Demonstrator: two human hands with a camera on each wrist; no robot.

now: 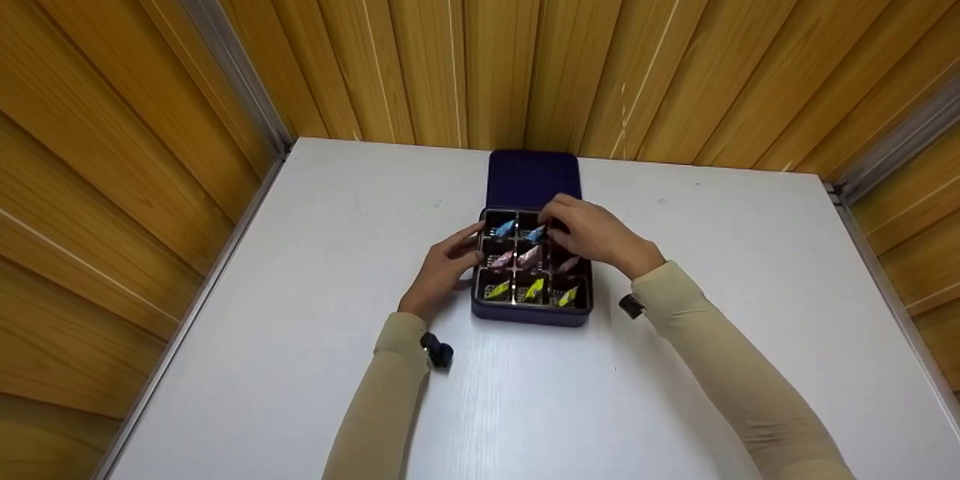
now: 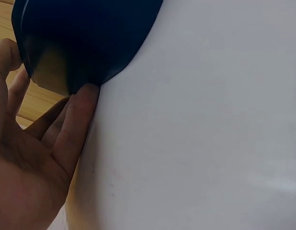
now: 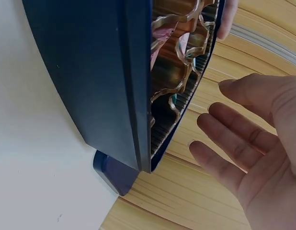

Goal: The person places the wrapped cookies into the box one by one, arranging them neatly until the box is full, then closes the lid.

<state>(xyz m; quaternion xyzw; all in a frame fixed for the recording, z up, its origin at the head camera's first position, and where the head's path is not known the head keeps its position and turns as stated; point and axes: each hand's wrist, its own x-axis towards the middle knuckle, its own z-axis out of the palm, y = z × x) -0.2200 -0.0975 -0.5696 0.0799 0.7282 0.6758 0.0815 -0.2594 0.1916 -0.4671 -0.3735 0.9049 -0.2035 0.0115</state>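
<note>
A dark blue box (image 1: pixel 531 313) stands uncovered, divided into small compartments with wrapped packets: blue (image 1: pixel 504 228) in the far row, pink (image 1: pixel 529 256) in the middle and yellow (image 1: pixel 534 289) in front. My left hand (image 1: pixel 442 270) rests against its left side, fingertips touching the blue wall (image 2: pixel 100 38) in the left wrist view. Over the far right compartment hovers my right hand (image 1: pixel 596 231), hiding most of it in the head view. In the right wrist view its fingers (image 3: pixel 234 143) are spread apart beside the box (image 3: pixel 85 72), with nothing between them.
The box's dark blue lid (image 1: pixel 534 178) lies just behind it on the white table (image 1: pixel 300 300). Wood-patterned panels (image 1: pixel 495 45) enclose the table's back and sides.
</note>
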